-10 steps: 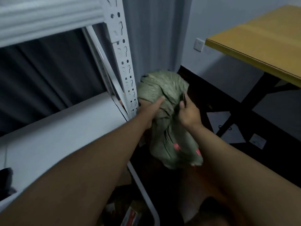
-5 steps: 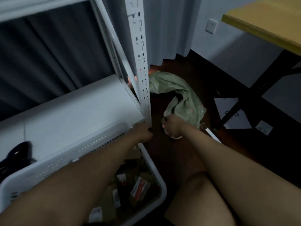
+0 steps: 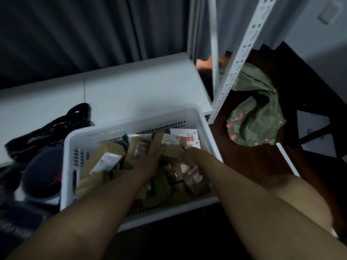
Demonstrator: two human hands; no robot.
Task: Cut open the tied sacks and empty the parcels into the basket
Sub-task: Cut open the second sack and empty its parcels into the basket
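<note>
Parcels [image 3: 170, 142] under flat left hand [image 3: 150, 158]; right hand [image 3: 189, 156] curled.

The basket [image 3: 131, 126] is white, its walls patterned with rows of small slots. The parcels [image 3: 109, 158] inside are brown cardboard with white labels, one label carrying a red patch. The sack [image 3: 261, 109] is dull olive green with scattered red marks. The shelf post [image 3: 242, 53] is white with punched holes. The curtain [image 3: 75, 30] is dark grey, the floor [image 3: 249, 162] dark reddish brown.
</note>
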